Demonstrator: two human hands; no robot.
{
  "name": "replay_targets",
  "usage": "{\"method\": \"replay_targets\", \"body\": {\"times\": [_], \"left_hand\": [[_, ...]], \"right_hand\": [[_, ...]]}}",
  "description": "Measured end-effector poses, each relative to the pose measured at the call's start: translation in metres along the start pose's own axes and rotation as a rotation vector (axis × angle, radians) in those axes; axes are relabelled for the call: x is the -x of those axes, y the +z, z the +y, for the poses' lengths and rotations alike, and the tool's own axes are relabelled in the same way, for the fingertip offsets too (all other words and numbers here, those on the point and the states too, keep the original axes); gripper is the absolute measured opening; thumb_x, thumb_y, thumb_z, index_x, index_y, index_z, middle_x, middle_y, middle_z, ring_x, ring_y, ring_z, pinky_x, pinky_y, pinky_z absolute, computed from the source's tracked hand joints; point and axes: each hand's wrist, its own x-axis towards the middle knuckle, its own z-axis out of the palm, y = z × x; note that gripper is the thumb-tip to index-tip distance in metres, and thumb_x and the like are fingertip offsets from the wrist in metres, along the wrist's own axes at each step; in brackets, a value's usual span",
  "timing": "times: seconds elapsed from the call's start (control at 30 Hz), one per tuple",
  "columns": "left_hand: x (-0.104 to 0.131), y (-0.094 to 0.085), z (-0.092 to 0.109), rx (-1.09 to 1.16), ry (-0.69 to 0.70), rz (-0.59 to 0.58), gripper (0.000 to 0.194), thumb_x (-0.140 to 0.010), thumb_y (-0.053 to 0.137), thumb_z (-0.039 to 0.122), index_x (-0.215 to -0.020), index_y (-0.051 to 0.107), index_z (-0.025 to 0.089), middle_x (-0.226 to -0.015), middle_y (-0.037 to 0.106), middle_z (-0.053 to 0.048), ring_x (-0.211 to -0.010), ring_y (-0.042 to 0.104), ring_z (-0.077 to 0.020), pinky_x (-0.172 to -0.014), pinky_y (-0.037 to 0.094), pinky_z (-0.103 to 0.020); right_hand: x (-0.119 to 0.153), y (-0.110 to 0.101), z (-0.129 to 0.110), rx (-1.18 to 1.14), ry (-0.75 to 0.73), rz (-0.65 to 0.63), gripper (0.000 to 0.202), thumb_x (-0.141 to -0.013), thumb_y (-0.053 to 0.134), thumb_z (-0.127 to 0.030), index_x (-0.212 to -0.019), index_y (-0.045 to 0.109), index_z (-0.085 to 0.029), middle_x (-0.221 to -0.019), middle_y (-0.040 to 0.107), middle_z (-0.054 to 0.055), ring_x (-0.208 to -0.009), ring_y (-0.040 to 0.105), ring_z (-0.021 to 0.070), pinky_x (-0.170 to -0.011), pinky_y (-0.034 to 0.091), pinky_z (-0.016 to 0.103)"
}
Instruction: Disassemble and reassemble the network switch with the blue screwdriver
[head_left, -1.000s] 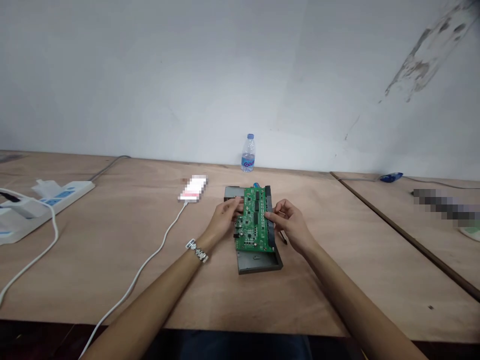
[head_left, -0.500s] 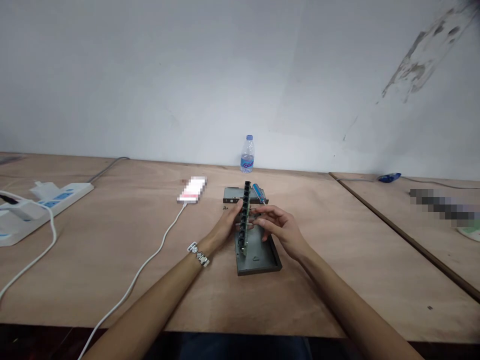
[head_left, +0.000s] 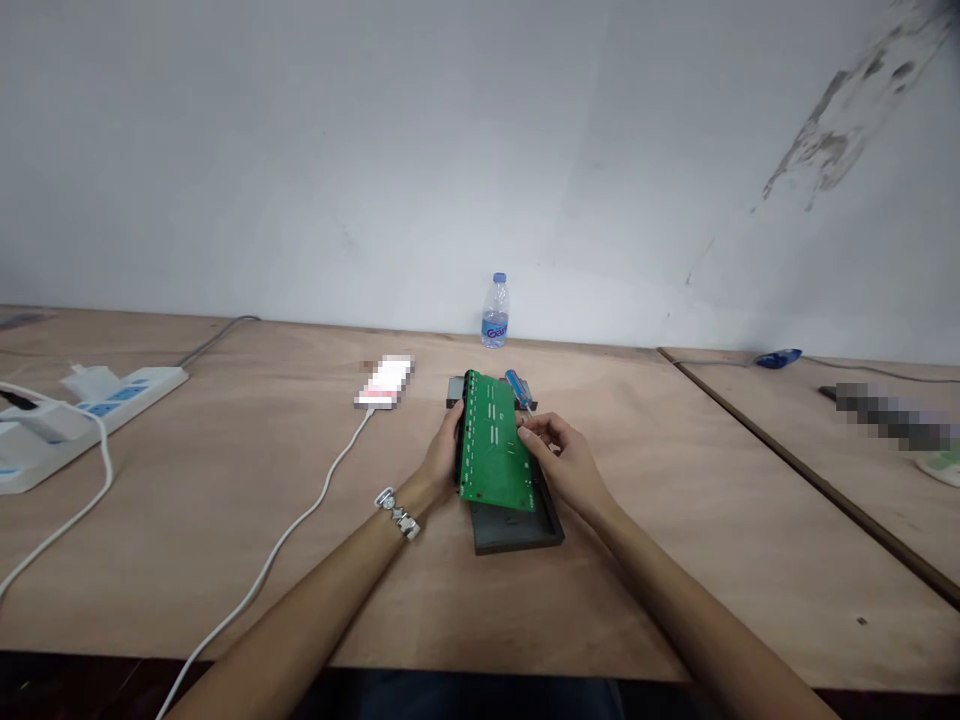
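Observation:
A green circuit board (head_left: 496,445) is held tilted in both hands, its underside facing me and a black row of ports along its left edge. My left hand (head_left: 441,450) grips that port edge, with its fingertips partly hidden behind the board. On the opposite edge, my right hand (head_left: 566,462) pinches the board between thumb and fingers. Beneath it lies a dark metal casing (head_left: 517,535), open side up on the table. Just beyond the board a blue-handled screwdriver (head_left: 517,387) rests by another dark metal part (head_left: 454,390), mostly covered by the board.
A water bottle (head_left: 495,315) stands near the wall. To the left are a phone (head_left: 387,380) on a white charging cable (head_left: 319,500) and a white power strip (head_left: 142,385). A seam (head_left: 787,465) crosses the wooden table at right, with a blue object (head_left: 778,358) beyond.
The circuit board has turned from edge-on, showing its ports, to showing its green underside. My right fingers have closed on its right edge; my left hand has shifted slightly left.

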Motion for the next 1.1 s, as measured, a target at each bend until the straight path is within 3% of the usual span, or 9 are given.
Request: {"method": "replay_targets", "body": {"times": [0.1, 0.2, 0.33, 0.43, 0.6, 0.73, 0.9, 1.0, 1.1], "left_hand": [[-0.002, -0.002, -0.004, 0.003, 0.016, 0.026, 0.048, -0.084, 0.066, 0.060, -0.100, 0.075, 0.016, -0.095, 0.079, -0.006, -0.091, 0.074, -0.0246, -0.088, 0.057, -0.036], [-0.007, -0.005, -0.008, -0.025, 0.007, -0.005, 0.051, -0.086, 0.063, 0.061, -0.106, 0.074, 0.015, -0.100, 0.079, -0.008, -0.094, 0.073, -0.0251, -0.089, 0.057, -0.037], [-0.011, -0.008, -0.010, -0.139, 0.063, -0.039, 0.050, -0.088, 0.064, 0.059, -0.111, 0.072, 0.016, -0.110, 0.076, -0.010, -0.091, 0.072, -0.0212, -0.077, 0.056, -0.030], [-0.008, -0.007, -0.005, -0.268, 0.077, -0.066, 0.049, -0.087, 0.066, 0.057, -0.112, 0.071, 0.016, -0.112, 0.074, -0.012, -0.082, 0.070, -0.0180, -0.069, 0.055, -0.027], [0.001, -0.001, 0.003, -0.281, 0.019, -0.194, 0.054, -0.088, 0.062, 0.062, -0.118, 0.071, 0.017, -0.116, 0.072, -0.013, -0.091, 0.070, -0.0202, -0.080, 0.056, -0.030], [0.004, 0.001, 0.005, -0.199, -0.035, -0.212, 0.060, -0.089, 0.057, 0.067, -0.115, 0.071, 0.015, -0.105, 0.075, -0.011, -0.083, 0.071, -0.0191, -0.077, 0.055, -0.029], [0.003, 0.001, 0.008, -0.102, -0.174, -0.175, 0.069, -0.089, 0.049, 0.074, -0.107, 0.071, 0.011, -0.084, 0.077, -0.010, -0.061, 0.069, -0.0184, -0.064, 0.056, -0.030], [0.006, 0.003, 0.011, -0.042, -0.153, -0.154, 0.068, -0.090, 0.050, 0.072, -0.108, 0.072, 0.010, -0.085, 0.078, -0.010, -0.067, 0.072, -0.0194, -0.068, 0.058, -0.030], [0.009, 0.006, 0.013, -0.013, -0.133, -0.148, 0.066, -0.089, 0.053, 0.071, -0.112, 0.072, 0.012, -0.090, 0.079, -0.010, -0.078, 0.075, -0.0219, -0.077, 0.059, -0.033]], "right_hand": [[0.000, -0.001, 0.003, -0.141, 0.103, -0.106, 0.045, -0.083, 0.072, -0.055, -0.110, 0.068, -0.019, -0.088, 0.073, 0.006, -0.074, 0.064, 0.0183, -0.067, 0.051, 0.030], [-0.001, -0.003, 0.002, -0.283, 0.215, -0.174, 0.051, -0.081, 0.074, -0.054, -0.117, 0.066, -0.020, -0.078, 0.072, 0.003, -0.065, 0.064, 0.0174, -0.061, 0.050, 0.029], [-0.004, -0.007, 0.000, -0.292, 0.163, 0.034, 0.041, -0.074, 0.080, -0.053, -0.095, 0.070, -0.019, -0.076, 0.071, 0.003, -0.062, 0.061, 0.0168, -0.057, 0.047, 0.028], [-0.002, -0.009, -0.003, -0.270, 0.106, 0.115, 0.038, -0.074, 0.081, -0.051, -0.091, 0.071, -0.019, -0.075, 0.070, 0.003, -0.062, 0.060, 0.0171, -0.056, 0.047, 0.028], [0.007, -0.005, -0.014, -0.282, 0.068, -0.093, 0.039, -0.084, 0.073, -0.049, -0.111, 0.072, -0.020, -0.075, 0.067, 0.001, -0.056, 0.056, 0.0132, -0.048, 0.042, 0.025], [0.010, -0.001, -0.018, -0.323, 0.035, -0.258, 0.044, -0.087, 0.069, -0.049, -0.120, 0.069, -0.020, -0.085, 0.069, 0.004, -0.052, 0.054, 0.0112, -0.042, 0.036, 0.024], [0.006, 0.001, -0.011, -0.275, 0.083, -0.156, 0.035, -0.086, 0.071, -0.047, -0.104, 0.070, -0.018, -0.084, 0.071, 0.004, -0.053, 0.052, 0.0095, -0.046, 0.036, 0.023], [0.004, 0.003, -0.004, -0.195, 0.091, -0.100, 0.033, -0.084, 0.074, -0.048, -0.095, 0.069, -0.017, -0.087, 0.072, 0.005, -0.065, 0.058, 0.0126, -0.056, 0.044, 0.024], [0.004, 0.004, 0.000, -0.151, 0.124, -0.163, 0.035, -0.083, 0.074, -0.050, -0.096, 0.070, -0.017, -0.085, 0.072, 0.004, -0.071, 0.062, 0.0152, -0.062, 0.048, 0.026]]}}
